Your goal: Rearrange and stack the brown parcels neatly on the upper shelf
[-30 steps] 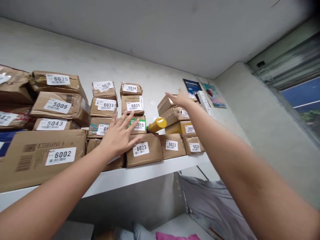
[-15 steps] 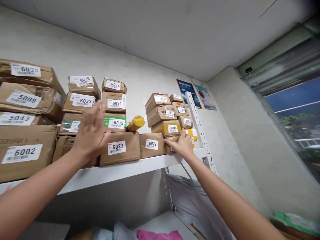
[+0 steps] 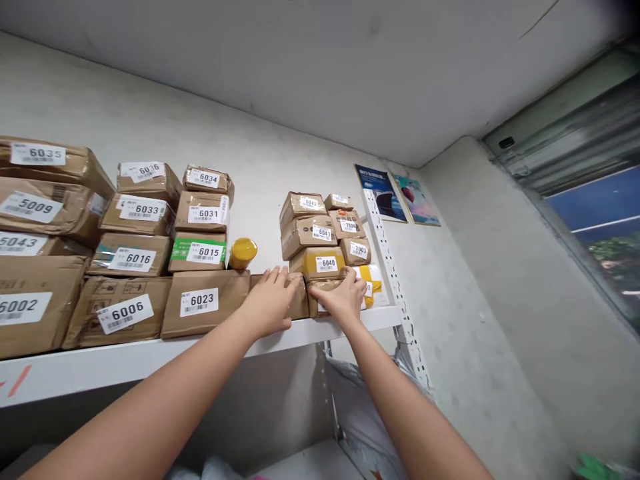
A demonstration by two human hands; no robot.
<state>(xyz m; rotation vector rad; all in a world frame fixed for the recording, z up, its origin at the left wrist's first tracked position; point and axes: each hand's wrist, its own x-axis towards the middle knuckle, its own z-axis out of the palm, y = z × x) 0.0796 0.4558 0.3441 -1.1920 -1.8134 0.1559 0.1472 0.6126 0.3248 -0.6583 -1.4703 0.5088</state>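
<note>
The low carton (image 3: 314,307) sits in the bottom row at the front edge of the white shelf (image 3: 295,333), towards that shelf's right corner, with most of its face behind your right hand (image 3: 344,299). You have the thumb laid to the left and the fingers bent to the right, a spread that seems meant to steady the face from both sides; whether it is squeezing, you cannot tell from here. Your left hand (image 3: 270,300) is palm down with the fingers stretched and slightly apart, over the neighbouring box (image 3: 301,301), probably to keep that one in line with the shelf edge; its label is hidden.

Above the carton you have box 6040 (image 3: 310,267), then 6041 (image 3: 300,235), then 6042 (image 3: 291,208), so its weight-bearing place at the bottom likely calls for gentle handling. On the post side, nearer the shelf's right corner, a white-and-yellow parcel (image 3: 379,295) stands under 7003 (image 3: 348,253). Left of your hands, box 6023 (image 3: 230,300) bears 6015 (image 3: 177,257) and a yellow-ended cylinder (image 3: 244,253) beside it. Labels face outward, presumably so you can read the numbers from the front edge.
</note>
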